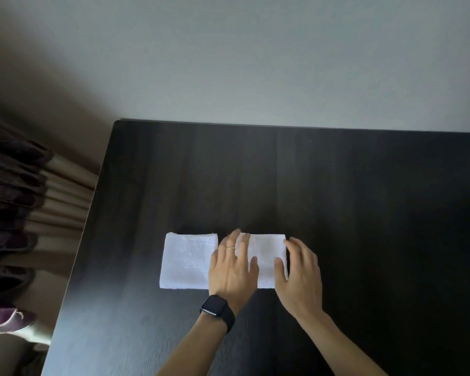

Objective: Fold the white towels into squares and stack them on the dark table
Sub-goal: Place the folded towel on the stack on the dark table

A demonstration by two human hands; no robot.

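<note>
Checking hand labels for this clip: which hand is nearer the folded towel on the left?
Left. The left hand lies at the left towel's right edge; the right hand rests at the right towel's far edge.

left grip (232, 270) flat, right grip (300, 278) flat

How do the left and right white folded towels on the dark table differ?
The left white folded towel shows nearly whole; the right white folded towel is partly hidden by the left hand and right hand. The left towel sits nearer the left edge of the dark table, the right towel nearer its middle. Both lie flat.
</note>
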